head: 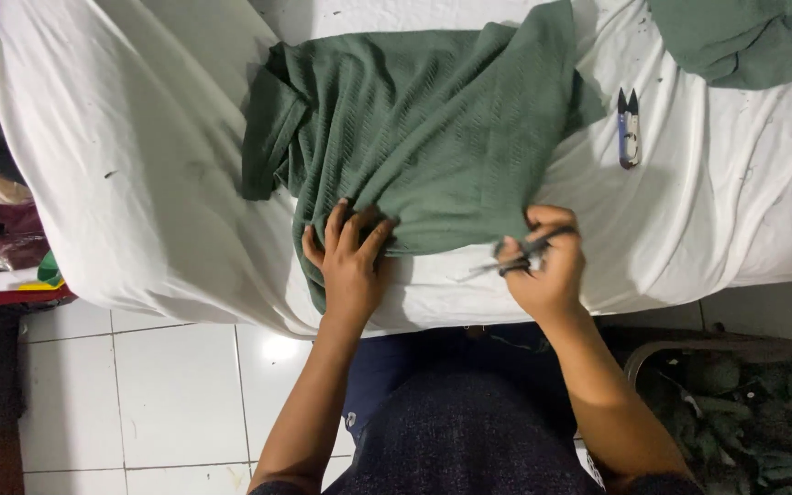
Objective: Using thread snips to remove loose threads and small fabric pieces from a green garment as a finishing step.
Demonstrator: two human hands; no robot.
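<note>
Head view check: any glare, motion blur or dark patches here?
Head view: glare spot on the floor tile under the table edge; the scissors in the right hand are smeared by motion blur; the left hand on the green cloth is sharp; the white cover is bright, nearly washed out; left edge and scrap pile lie in shadow.

Lit evenly and fairly brightly from overhead. White sheet (139,137) near blown out at far centre and right, folds there washed flat. Glare spot on floor tile (279,348) just left of the left arm. Soft shadows only: under green cloth (433,128) folds, beneath left hand (348,261). Dim at the left edge and near right corner. Scissors (515,261) in right hand (547,266) smeared by motion blur. Slight wide-angle bowing of sheet edges. Elsewhere reasonably sharp, a little soft from compression.
</note>
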